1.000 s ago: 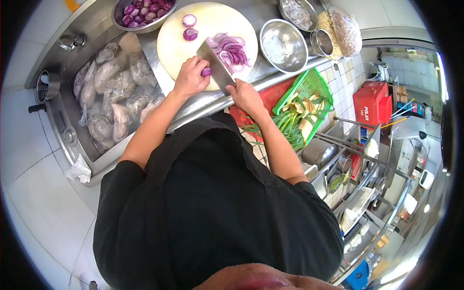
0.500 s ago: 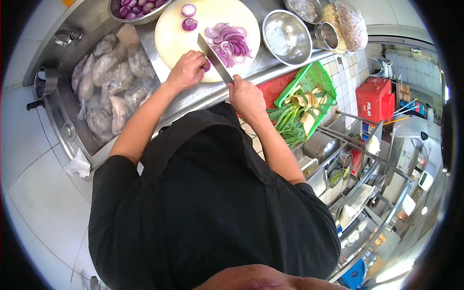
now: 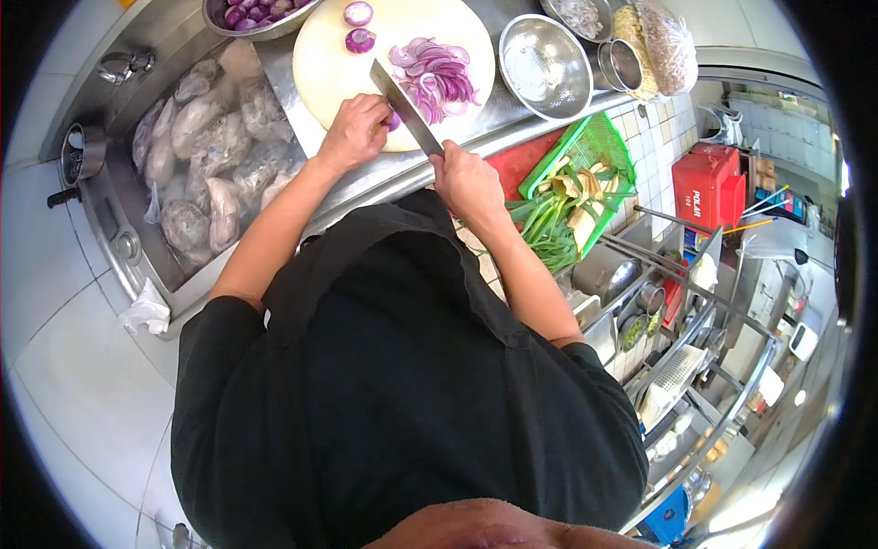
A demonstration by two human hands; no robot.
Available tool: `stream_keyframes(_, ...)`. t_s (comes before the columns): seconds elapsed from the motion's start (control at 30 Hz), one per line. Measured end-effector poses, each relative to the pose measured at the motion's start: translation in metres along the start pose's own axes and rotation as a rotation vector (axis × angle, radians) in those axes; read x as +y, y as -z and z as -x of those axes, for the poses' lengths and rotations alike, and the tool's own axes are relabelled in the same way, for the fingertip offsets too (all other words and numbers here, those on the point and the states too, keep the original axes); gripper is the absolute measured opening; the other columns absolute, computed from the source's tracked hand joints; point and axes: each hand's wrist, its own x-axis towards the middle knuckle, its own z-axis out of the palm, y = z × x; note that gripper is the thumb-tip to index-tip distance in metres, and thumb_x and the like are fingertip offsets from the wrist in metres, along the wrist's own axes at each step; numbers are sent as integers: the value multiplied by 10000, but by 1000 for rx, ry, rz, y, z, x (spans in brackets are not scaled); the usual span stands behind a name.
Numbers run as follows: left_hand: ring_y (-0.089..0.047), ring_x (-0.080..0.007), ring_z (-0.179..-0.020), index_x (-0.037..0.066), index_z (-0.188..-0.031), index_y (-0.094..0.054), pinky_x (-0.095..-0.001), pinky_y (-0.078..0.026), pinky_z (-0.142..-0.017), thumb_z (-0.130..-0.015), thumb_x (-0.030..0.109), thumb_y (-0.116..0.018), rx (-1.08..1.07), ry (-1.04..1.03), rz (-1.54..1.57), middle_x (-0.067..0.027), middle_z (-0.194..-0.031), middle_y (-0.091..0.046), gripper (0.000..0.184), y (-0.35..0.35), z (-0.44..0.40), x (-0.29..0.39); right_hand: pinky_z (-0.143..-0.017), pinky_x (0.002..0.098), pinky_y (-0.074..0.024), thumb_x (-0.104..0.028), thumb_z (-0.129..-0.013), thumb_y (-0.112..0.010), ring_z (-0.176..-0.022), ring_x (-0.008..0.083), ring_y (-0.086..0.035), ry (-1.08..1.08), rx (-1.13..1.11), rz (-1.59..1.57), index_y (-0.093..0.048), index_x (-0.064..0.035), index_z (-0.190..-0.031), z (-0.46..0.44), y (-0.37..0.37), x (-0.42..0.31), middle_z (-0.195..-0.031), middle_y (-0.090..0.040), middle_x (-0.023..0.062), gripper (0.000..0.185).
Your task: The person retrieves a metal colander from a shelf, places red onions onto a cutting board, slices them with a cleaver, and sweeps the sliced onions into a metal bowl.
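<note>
My right hand (image 3: 465, 181) is closed round the handle of a knife (image 3: 406, 108), its wide blade pointing up and left over the round cutting board (image 3: 320, 69). Close to the blade, my left hand (image 3: 355, 133) has its fingers curled onto a piece of red onion (image 3: 393, 121), mostly covered by the fingertips. Right of the blade lies a heap of sliced red onion (image 3: 437, 78). Two onion halves, one here (image 3: 359, 41) and another (image 3: 358, 14), rest near the board's far edge.
A bowl of peeled red onions (image 3: 261, 32) stands beyond the board. On the left, a sink (image 3: 123, 240) holds several plastic-wrapped bundles (image 3: 219, 137). A metal bowl (image 3: 545, 69) sits at the right. Below it, a green basket (image 3: 604, 146) holds leafy greens (image 3: 558, 215).
Both hands and the knife stay almost in place, with only a slight shift of the blade. The view has moved a little.
</note>
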Motion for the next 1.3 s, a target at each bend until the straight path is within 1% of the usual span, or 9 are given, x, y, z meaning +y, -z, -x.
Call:
stream_keyframes(0.13,-612,-323,-977,56,-941,-633,-441,-468,-860,-732,39,-715,-9,41,4,-108,-988,-632,225,-1,2,4,-700,571,-559,-273,-997,-618,-772,457,-705,1,-70,49,-632,-12,-1030,-7,-7,8,-788,-702,257,264)
stream_keyframes(0.33,-618,-317,-1032,59,-956,-637,-431,-456,-905,-752,46,-724,18,62,2,-102,-1037,-647,222,-4,9,4,-723,574,-557,-281,-999,-616,-796,455,-708,-6,-53,15,-636,-8,-1050,-7,-15,8,-802,-707,256,279)
stream_keyframes(0.67,-626,-323,-1106,56,-1003,-660,-419,-466,-966,-779,48,-751,-2,111,28,-121,-1114,-663,242,-5,13,-1,-740,576,-555,-291,-990,-631,-803,462,-706,-32,-87,15,-641,6,-1009,-1,2,6,-828,-708,267,297)
stream_keyframes(0.97,-643,-325,-1111,40,-1002,-687,-425,-477,-973,-794,109,-767,30,137,6,-130,-1087,-697,234,3,1,5,-813,568,-539,-353,-989,-640,-911,470,-692,-44,-170,-49,-652,1,-1053,-19,-2,32,-893,-711,270,360)
stream_keyframes(1.0,-654,-327,-1088,40,-1040,-687,-429,-489,-951,-808,133,-762,-64,190,-72,-131,-1067,-705,261,6,-4,6,-811,569,-533,-331,-990,-643,-916,464,-694,-33,-160,-10,-640,-15,-1146,-21,-2,33,-916,-719,261,353)
stream_keyframes(1.07,-676,-333,-1041,40,-1117,-688,-437,-513,-909,-837,179,-753,-259,300,-225,-134,-1027,-720,319,11,-13,7,-840,588,-531,-324,-980,-646,-932,493,-689,-10,-193,-126,-623,0,-1156,-18,2,38,-938,-703,314,369)
stream_keyframes(1.17,-704,-346,-908,37,-1190,-677,-449,-540,-804,-878,232,-735,-272,528,-267,-129,-921,-728,372,4,-18,11,-837,610,-525,-300,-966,-653,-915,520,-679,-78,-232,-282,-600,5,-1167,-11,1,43,-919,-688,350,368)
stream_keyframes(1.27,-698,-363,-785,35,-1195,-676,-452,-546,-718,-899,236,-733,-151,705,-116,-105,-810,-702,362,2,-23,26,-803,618,-526,-284,-971,-645,-871,528,-678,-71,-114,-246,-594,9,-1163,-1,-8,42,-867,-684,347,354)
stream_keyframes(1.3,-700,-358,-822,34,-1145,-677,-448,-550,-743,-894,214,-731,-115,663,-52,-111,-861,-709,314,6,-23,29,-790,619,-527,-281,-976,-640,-854,529,-679,-47,-53,-202,-596,11,-1160,2,-12,39,-849,-684,343,348)
